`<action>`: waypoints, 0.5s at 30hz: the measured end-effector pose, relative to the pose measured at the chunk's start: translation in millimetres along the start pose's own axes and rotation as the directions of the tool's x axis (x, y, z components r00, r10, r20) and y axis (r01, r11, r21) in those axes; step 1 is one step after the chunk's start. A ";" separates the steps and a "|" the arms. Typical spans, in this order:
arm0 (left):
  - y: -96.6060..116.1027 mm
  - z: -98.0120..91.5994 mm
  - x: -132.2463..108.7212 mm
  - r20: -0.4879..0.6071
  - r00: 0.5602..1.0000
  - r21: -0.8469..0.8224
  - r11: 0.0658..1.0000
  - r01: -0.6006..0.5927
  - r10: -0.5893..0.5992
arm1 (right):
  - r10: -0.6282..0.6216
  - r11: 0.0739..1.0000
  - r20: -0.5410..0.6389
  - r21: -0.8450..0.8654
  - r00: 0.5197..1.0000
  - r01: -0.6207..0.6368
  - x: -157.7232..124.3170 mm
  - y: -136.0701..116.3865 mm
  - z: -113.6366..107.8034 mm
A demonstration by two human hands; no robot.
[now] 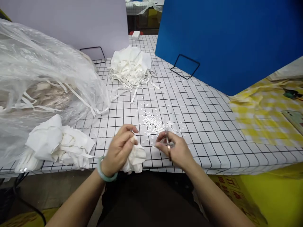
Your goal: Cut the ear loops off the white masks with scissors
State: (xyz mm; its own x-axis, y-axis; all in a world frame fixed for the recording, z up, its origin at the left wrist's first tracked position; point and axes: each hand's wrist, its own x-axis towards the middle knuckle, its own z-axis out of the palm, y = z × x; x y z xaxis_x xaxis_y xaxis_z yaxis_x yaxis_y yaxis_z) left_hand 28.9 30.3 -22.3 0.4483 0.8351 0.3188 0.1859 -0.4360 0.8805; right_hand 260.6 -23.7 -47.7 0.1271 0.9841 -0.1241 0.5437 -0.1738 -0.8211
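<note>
My left hand (121,148), a pale green bangle (105,173) on its wrist, pinches a crumpled white cloth piece (136,157) at the table's front edge. My right hand (176,149) is closed around small scissors (169,148), partly hidden by the fingers and slightly blurred. Between and beyond the hands lie many tiny white clippings (152,123), scattered over the tablecloth. Left of my left hand rests a heap of white cloth pieces (59,142). Farther back sits another pile of white cloth pieces with thin straps (131,67).
A big clear plastic bag (47,63) with strapped pieces fills the left side. A blue panel (224,37) and a pale panel (71,25) stand at the back, by black wire stands (186,66). Yellow checked cloth (260,113) with a phone-like item (293,119) lies right.
</note>
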 end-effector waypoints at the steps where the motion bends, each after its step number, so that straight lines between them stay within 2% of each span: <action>1: 2.0 -15.5 -1.9 -0.055 0.998 0.036 0.999 0.017 -0.015 | 0.009 1.000 -0.009 0.007 1.000 -0.009 0.1 -0.5 -5.1; 3: 7.0 -47.0 -6.8 -0.184 0.983 0.141 0.989 0.046 -0.019 | -0.030 1.000 0.001 -0.003 1.000 0.030 -0.5 -3.7 -6.4; 5: 12.4 -72.2 -11.8 -0.241 0.970 0.216 0.972 0.097 -0.043 | -0.111 0.994 0.109 0.022 0.988 0.109 -2.7 -9.8 7.6; 7: 16.8 -87.7 -15.6 -0.203 0.970 0.158 0.973 0.168 -0.135 | -0.197 0.980 0.247 0.069 0.949 0.186 -5.6 -17.6 32.7; 9: 19.7 -95.7 -18.0 -0.196 0.957 -0.021 0.976 0.216 -0.216 | -0.228 0.973 0.314 0.114 0.921 0.202 -6.3 -25.3 57.5; 11: 21.3 -100.2 -19.4 -0.295 0.930 -0.156 0.971 0.180 -0.220 | -0.197 0.968 0.299 0.212 0.934 0.136 -1.8 -33.2 70.7; 12: 21.9 -102.3 -19.6 -0.337 0.922 -0.157 0.977 0.147 -0.193 | -0.175 0.952 0.265 0.291 0.948 0.094 2.9 -37.7 71.2; 13: 22.7 -104.7 -19.1 -0.345 0.927 -0.113 0.987 0.118 -0.150 | -0.159 0.924 0.220 0.375 0.962 0.066 8.9 -43.2 67.8; 15: 26.1 -111.0 -15.2 -0.251 0.966 0.023 0.997 0.068 -0.060 | -0.162 0.856 0.108 0.511 0.981 0.086 23.7 -58.2 52.2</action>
State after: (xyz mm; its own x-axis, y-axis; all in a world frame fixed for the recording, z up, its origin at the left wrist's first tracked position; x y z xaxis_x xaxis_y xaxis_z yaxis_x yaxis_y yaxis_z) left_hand -70.1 43.5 34.8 0.2029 0.9171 0.3433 0.2355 -0.3860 0.8920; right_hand 188.6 11.7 -32.0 -0.0530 0.9974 -0.0484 0.0525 -0.0456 -0.9976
